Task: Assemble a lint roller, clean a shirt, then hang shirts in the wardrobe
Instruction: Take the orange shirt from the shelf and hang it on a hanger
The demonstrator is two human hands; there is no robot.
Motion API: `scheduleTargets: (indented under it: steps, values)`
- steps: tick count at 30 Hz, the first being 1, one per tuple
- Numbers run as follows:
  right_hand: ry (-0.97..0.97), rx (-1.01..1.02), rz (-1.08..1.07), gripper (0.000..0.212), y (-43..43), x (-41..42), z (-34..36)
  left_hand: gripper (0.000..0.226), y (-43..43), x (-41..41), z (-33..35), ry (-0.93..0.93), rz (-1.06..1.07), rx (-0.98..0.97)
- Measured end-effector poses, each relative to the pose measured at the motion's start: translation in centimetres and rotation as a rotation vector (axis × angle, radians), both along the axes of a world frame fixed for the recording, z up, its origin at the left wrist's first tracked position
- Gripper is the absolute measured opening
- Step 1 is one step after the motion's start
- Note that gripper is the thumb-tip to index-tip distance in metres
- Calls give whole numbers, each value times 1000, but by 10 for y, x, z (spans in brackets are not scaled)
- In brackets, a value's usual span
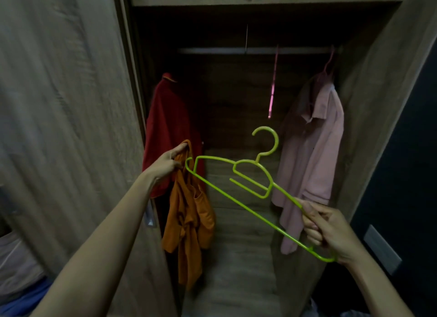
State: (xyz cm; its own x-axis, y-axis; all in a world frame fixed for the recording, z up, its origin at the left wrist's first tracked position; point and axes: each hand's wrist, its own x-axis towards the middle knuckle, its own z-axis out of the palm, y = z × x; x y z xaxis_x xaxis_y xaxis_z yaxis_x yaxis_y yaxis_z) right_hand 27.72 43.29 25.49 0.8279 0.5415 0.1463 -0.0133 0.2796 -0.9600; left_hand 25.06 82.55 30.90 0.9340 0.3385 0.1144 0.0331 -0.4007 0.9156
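Two bare forearms are seen, with no sleeves, watch, rings or bracelets worn. The left hand and right hand are ungloved, with short, unpainted fingernails shown.

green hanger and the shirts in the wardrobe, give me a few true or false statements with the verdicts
1. The right hand grips one end of the green hanger. True.
2. The orange shirt already hangs on the rail. False: the left hand holds it up by its top, and it is not on the rail.
3. A pink shirt hangs on a hanger at the right of the wardrobe. True.
4. The green hanger's hook is over the rail. False: the hook is free in the air, well below the rail.
5. The red shirt hangs at the left side of the wardrobe. True.
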Motion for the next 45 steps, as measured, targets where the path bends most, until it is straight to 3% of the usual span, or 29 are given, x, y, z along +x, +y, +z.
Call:
scheduleTargets:
  steps: [9, 13, 19, 22, 25, 27, 30, 33, 35, 38, 42, 43, 45]
  values:
    - [11, -41, 28, 86, 21, -15, 0, 83, -20, -10, 15, 56, -215, -37]
    - [29, 6, 31, 86, 34, -19, 2, 76, -57, -22, 31, -8, -341, 2]
    - [36, 79, 33, 81, 32, -19, 3, 63, -99, -32, 53, -88, -501, 313]
    - [5, 89, 45, 71, 17, -16, 9, 56, -107, -37, 61, -159, -574, 341]
    - [-48, 55, 51, 68, 8, -11, 14, 38, -104, -39, 66, -348, -446, 359]
    - [-59, 59, 65, 68, 1, -6, 18, 31, -96, -30, 66, -440, -299, 559]
    - [-71, 93, 85, 67, -6, 5, 27, 41, -88, -19, 64, -369, -218, 812]
    - [-119, 70, 55, 62, -4, 16, 40, 33, -88, -17, 66, -458, -154, 804]
    - [-208, 0, -47, 50, -1, 23, 48, 27, -87, -17, 69, -510, -100, 764]
    - [-464, -150, -341, 16, 7, 32, 61, 28, -81, -17, 69, -532, -49, 714]
    - [-907, -183, -951, 22, 24, 20, 55, 24, -74, -20, 68, -596, 16, 704]
    - [-1007, -162, -984, 22, 33, 11, 48, 24, -71, -21, 68, -597, 36, 708]
    - [-1153, -167, -815, 22, 57, -4, 30, 24, -67, -22, 67, -593, 49, 705]
